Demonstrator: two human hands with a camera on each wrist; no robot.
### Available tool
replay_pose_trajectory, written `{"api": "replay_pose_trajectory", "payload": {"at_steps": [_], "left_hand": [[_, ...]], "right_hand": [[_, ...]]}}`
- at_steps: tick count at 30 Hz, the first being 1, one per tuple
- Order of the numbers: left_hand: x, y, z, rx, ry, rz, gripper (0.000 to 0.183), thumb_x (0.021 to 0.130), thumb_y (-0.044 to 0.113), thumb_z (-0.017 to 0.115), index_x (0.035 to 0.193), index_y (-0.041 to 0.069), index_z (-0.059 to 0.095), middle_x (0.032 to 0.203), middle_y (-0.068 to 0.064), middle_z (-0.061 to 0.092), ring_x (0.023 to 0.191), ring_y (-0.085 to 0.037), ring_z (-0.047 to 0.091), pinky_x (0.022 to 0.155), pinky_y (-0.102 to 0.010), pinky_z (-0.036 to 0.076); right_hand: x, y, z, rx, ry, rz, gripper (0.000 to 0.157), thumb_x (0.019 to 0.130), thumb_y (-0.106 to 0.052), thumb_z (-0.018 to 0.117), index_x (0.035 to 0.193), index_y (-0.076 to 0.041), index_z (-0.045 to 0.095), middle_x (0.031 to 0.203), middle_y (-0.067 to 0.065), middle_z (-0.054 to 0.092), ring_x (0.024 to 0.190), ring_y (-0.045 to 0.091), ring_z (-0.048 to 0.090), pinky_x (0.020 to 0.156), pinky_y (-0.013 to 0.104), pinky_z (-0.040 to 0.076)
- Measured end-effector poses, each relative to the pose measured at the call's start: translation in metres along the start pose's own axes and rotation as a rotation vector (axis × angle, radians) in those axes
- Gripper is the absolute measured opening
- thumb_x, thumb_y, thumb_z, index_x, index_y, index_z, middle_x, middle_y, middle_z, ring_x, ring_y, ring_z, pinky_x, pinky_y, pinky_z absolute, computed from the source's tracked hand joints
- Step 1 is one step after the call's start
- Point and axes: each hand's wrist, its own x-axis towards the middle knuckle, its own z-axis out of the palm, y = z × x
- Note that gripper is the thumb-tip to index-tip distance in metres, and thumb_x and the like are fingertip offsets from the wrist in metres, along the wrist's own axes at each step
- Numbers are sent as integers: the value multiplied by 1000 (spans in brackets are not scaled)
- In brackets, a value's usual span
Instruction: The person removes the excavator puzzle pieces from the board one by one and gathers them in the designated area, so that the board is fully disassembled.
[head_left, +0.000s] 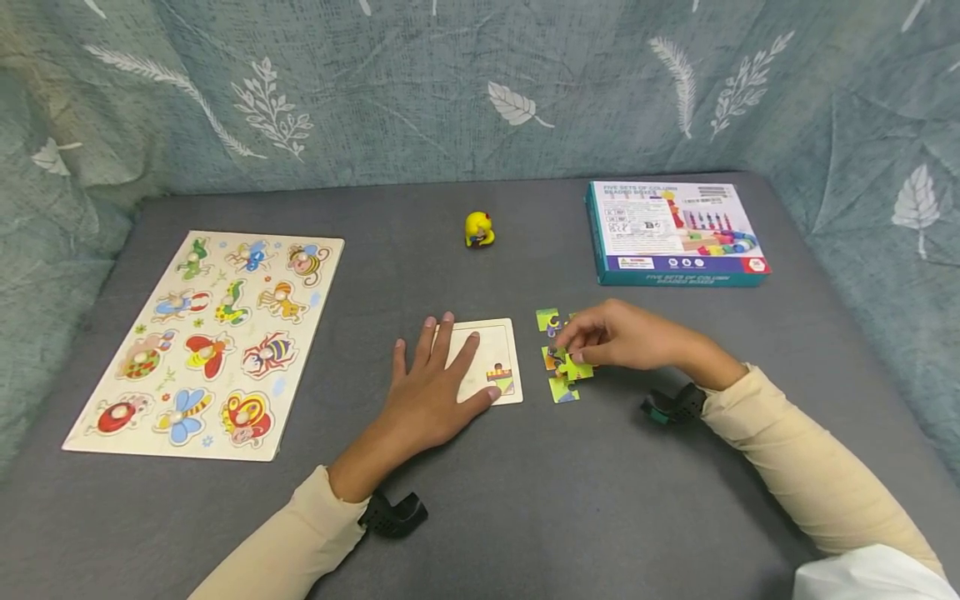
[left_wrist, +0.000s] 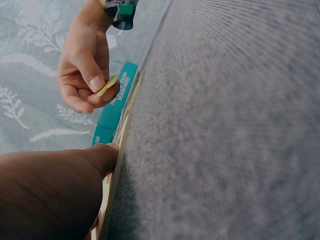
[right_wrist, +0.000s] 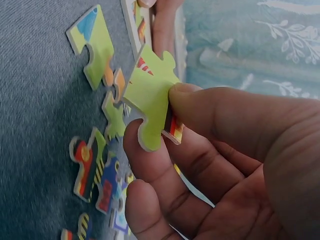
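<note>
My left hand (head_left: 431,396) rests with spread fingers on a small square wooden puzzle tray (head_left: 491,332). A placed puzzle piece (head_left: 501,381) sits in the tray's lower right corner, by the thumb. Just right of the tray, my right hand (head_left: 628,336) pinches a yellow-green jigsaw piece (right_wrist: 152,87) between thumb and fingers, raised off the table. A red-and-white striped mark shows on that piece in the right wrist view. Several loose jigsaw pieces (head_left: 562,390) lie on the table below and beside the right hand, which partly covers them.
A wooden peg board with insects (head_left: 206,350) lies at the left. At the back right is a teal boxed toy set (head_left: 678,233). A small yellow toy (head_left: 479,229) stands at the back middle, before a green leaf-patterned cloth (head_left: 420,100).
</note>
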Motion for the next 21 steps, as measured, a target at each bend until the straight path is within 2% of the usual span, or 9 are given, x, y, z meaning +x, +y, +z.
{"api": "replay_pose_trajectory", "payload": {"at_steps": [6,21], "left_hand": [[0,0,1,5,4,-1,79,93,63,47,156,19,27,162,-11,-3,147,-27,-12,110,-60,-8],[0,-1,1,15,12,0,79,93,63,47,155,19,28,162,-12,-2,147,-27,-11,110,-60,-7]], "right_hand": [[-7,2,-4,-26,5,24,13,92,3,63,101,0,72,89,2,67,79,17,58,68,28,50],[-18,3,0,-32,-67,26,14,93,3,61,102,-1,71,91,1,66,78,15,58,68,28,51]]}}
